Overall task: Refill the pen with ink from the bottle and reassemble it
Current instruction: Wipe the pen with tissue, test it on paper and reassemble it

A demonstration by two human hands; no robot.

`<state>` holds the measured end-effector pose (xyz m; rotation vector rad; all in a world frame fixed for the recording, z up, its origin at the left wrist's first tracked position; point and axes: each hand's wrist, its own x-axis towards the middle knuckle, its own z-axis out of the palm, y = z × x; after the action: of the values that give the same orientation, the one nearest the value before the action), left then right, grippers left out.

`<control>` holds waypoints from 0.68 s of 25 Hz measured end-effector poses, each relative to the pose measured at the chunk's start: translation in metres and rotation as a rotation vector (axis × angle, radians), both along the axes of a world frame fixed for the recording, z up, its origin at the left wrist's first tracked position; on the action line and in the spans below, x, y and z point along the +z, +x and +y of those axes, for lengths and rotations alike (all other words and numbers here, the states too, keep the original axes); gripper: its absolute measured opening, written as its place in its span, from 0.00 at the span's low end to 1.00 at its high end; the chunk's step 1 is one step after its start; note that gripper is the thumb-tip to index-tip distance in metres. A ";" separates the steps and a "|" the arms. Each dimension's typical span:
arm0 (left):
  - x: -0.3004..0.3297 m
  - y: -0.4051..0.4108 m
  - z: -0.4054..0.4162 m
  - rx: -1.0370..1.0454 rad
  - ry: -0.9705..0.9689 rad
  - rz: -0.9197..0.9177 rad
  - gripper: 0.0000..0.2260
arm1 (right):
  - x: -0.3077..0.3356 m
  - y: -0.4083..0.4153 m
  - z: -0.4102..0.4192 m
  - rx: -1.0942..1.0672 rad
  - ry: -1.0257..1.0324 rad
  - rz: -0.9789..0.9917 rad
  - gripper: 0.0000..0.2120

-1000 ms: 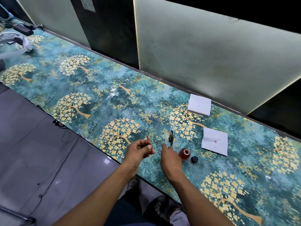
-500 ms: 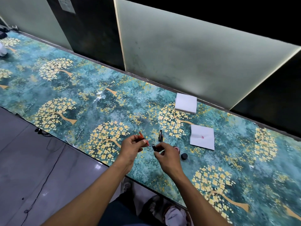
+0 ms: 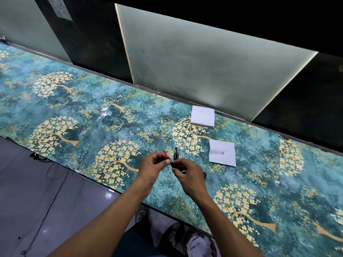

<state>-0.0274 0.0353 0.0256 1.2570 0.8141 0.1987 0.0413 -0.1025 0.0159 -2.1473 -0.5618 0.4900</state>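
Observation:
My left hand (image 3: 153,168) pinches a thin orange pen part (image 3: 165,153) that sticks up and back from the fingers. My right hand (image 3: 187,173) grips a short black pen section (image 3: 173,164), its end meeting the left fingertips. Two more dark pen pieces (image 3: 176,150) lie side by side on the table just beyond both hands. The ink bottle is almost wholly hidden behind my right hand. Its black cap (image 3: 204,175) peeks out at the right of that hand.
A white paper sheet (image 3: 222,152) with a small red ink spot lies to the right. A stack of white paper (image 3: 202,116) sits farther back by the wall panel. The patterned teal table (image 3: 92,127) has its front edge close to my body; cables lie on the floor at left.
My right hand picked up the black pen section from the table and brought it against the orange part in my left hand. The view shifted right.

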 end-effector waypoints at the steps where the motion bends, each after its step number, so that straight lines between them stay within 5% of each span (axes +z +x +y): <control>1: 0.000 -0.001 0.000 -0.021 0.013 -0.004 0.03 | 0.000 0.000 0.000 -0.003 0.015 -0.002 0.05; 17: -0.009 -0.007 -0.016 0.050 -0.134 -0.080 0.06 | 0.007 0.003 -0.016 -0.094 0.207 0.065 0.09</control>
<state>-0.0347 0.0196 0.0161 1.0966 0.7781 0.2293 0.0443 -0.1186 0.0230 -1.9438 -0.4529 0.4286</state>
